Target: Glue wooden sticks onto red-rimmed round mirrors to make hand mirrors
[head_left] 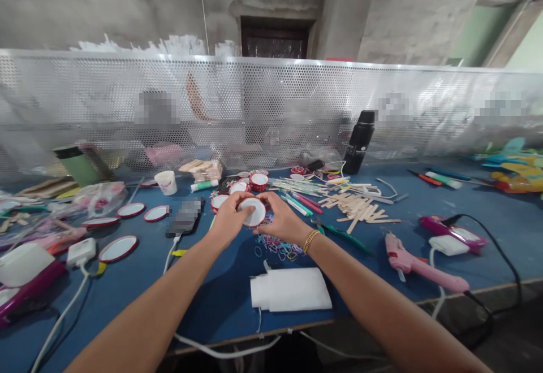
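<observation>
A round white disc with a red rim (253, 212) is held up over the middle of the blue table. My left hand (231, 218) grips its left side, the thumb lying on the white face. On the right side, my right hand (282, 220) holds the edge between thumb and fingers; a gold bracelet is on that wrist. Small coloured rubber bands (280, 247) lie just below the hands. Behind them are several more red-rimmed discs (258, 180). A white folded cloth-like item (297, 289) lies near the front edge.
Left of the hands are a phone (185, 217), a paper cup (166, 182) and loose discs (119, 248). To the right lie wooden sticks (360, 208), green-handled pliers (345, 237) and a pink glue gun (418, 265). A black bottle (360, 142) stands by the perforated metal screen (275, 102).
</observation>
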Demonstrator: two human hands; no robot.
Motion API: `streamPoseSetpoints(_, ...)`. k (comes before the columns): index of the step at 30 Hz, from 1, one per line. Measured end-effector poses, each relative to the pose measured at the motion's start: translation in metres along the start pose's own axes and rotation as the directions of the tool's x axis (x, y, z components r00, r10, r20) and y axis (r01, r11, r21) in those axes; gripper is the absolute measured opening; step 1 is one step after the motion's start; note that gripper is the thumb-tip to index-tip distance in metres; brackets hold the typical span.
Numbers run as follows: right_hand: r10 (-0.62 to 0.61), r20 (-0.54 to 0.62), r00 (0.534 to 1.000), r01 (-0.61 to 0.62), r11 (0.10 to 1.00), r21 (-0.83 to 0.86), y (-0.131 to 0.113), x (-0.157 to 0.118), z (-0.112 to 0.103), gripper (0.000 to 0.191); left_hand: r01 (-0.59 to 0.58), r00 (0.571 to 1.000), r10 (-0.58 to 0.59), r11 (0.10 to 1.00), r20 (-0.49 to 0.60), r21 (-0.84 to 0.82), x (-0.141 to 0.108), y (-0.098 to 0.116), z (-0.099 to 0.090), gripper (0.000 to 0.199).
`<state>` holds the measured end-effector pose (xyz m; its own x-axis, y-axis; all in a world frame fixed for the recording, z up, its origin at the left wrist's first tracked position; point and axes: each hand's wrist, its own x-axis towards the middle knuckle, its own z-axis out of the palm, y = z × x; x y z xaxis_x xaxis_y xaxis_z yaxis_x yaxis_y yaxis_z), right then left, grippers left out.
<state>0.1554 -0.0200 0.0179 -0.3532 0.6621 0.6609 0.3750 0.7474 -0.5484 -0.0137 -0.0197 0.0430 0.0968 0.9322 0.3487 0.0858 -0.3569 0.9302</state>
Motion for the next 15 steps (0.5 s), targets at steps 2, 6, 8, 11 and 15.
streamPoseSetpoints(2,0.015,0.000,1.000,-0.015,1.000,-0.001,-0.0008,0.0000,-0.0001,0.072,0.003,1.000,-0.003,1.000,-0.002,0.021,-0.0011,0.0016,0.0006,0.028)
streamPoseSetpoints(6,0.031,0.002,1.000,-0.031,0.999,0.013,-0.0021,-0.0001,0.0005,0.070,0.006,1.000,-0.006,0.999,0.016,0.037,-0.0031,0.0034,0.0009,0.027)
streamPoseSetpoints(8,0.043,0.003,0.999,-0.043,0.999,0.006,-0.0026,-0.0001,0.0009,0.069,0.025,0.999,-0.025,1.000,0.023,0.017,-0.0044,0.0039,0.0013,0.028)
streamPoseSetpoints(11,0.070,0.014,0.997,-0.070,0.997,-0.014,-0.0039,0.0005,0.0012,0.068,0.076,0.996,-0.075,0.997,0.041,-0.034,-0.0061,0.0039,0.0025,0.030)
streamPoseSetpoints(15,0.077,0.027,0.997,-0.078,0.997,0.030,-0.0058,0.0013,0.0016,0.066,0.152,0.988,-0.147,0.981,0.044,-0.125,-0.0072,0.0027,0.0046,0.039)
